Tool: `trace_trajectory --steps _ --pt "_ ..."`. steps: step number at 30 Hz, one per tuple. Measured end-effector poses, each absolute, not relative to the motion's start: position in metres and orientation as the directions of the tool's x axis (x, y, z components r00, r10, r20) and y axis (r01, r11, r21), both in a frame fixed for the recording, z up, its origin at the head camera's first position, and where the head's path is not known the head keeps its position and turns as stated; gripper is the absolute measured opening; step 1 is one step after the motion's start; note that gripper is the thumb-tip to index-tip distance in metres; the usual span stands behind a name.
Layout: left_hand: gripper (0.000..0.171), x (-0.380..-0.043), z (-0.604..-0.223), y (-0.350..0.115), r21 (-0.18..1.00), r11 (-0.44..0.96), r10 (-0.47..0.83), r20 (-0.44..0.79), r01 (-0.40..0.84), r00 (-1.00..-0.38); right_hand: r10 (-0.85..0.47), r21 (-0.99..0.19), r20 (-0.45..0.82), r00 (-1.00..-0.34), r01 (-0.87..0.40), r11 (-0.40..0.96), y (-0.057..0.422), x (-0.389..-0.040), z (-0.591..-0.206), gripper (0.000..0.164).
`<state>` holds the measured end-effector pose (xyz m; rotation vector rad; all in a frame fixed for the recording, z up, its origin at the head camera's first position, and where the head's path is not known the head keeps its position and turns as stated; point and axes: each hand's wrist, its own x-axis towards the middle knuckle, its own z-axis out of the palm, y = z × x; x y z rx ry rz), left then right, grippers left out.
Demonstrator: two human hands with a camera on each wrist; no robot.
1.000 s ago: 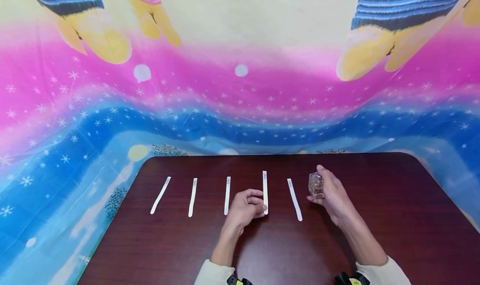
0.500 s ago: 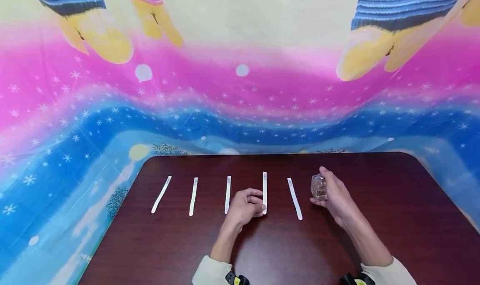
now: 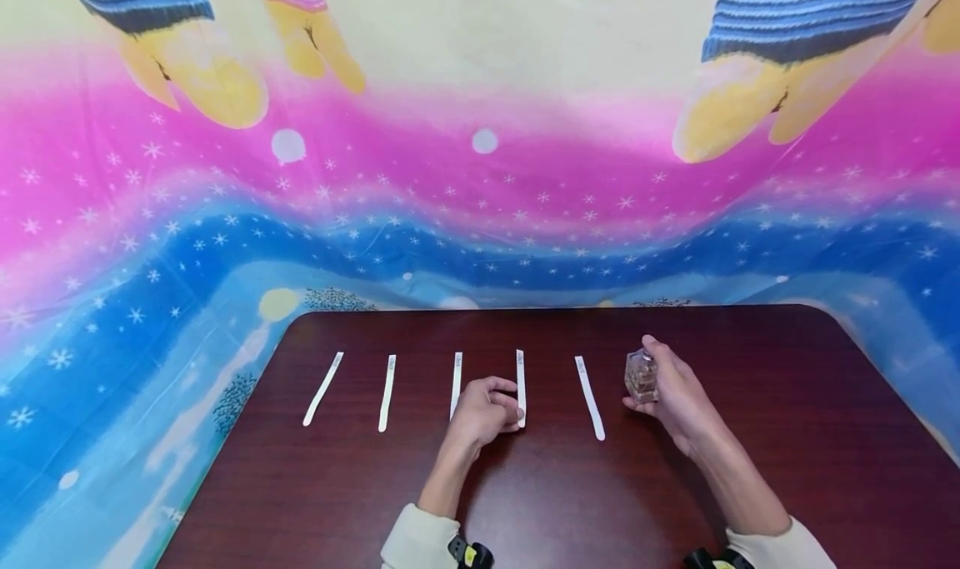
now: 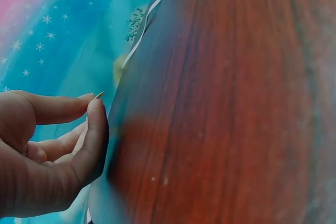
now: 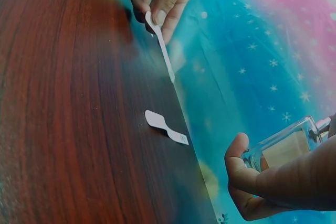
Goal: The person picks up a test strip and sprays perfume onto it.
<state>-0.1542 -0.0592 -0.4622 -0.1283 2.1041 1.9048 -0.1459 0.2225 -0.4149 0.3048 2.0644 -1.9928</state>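
Note:
My left hand (image 3: 480,411) pinches a white perfume test strip (image 3: 521,373) between thumb and finger near its rounded lower end. That strip's labelled end points away from me, and the right wrist view shows the held strip (image 5: 165,53) slanting over the table. In my right hand (image 3: 678,402) is a small clear glass perfume bottle (image 3: 640,377), gripped above the table with the index finger at its top and the thumb low on its side. The right wrist view shows the bottle's glass body (image 5: 286,150) tilted, partly hidden by the fingers.
Between my hands lies one strip (image 3: 589,398) on the dark red-brown table (image 3: 570,502). Farther left are a strip partly behind my left hand (image 3: 456,381), another strip (image 3: 386,394) and a slanted strip (image 3: 322,390). A printed cloth (image 3: 480,211) hangs behind the table's back edge.
My left hand has shifted slightly left with the pinched strip. My right hand has drifted a little right and toward me with the bottle. The strips on the table stay put.

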Motion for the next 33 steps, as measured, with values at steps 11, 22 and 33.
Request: trace_trajectory --steps 11,22,33 --pt "0.042 -0.1534 -0.4623 -0.0609 0.956 0.118 0.114 -0.280 -0.267 -0.953 -0.038 -0.950 -0.311 -0.950 0.309 0.032 0.2255 -0.1460 -0.4134 0.084" --pt "0.038 -0.1527 -0.4636 -0.0613 0.953 0.155 0.086 -0.276 -0.261 -0.957 -0.034 -0.947 -0.319 -0.947 0.317 0.053 0.2259 -0.1435 -0.4151 0.082" --pt "0.030 -0.1523 -0.4607 -0.0629 0.939 0.245 0.069 -0.265 -0.241 -0.962 -0.029 -0.950 -0.308 -0.951 0.307 0.055 0.2264 -0.1434 -0.4144 0.083"
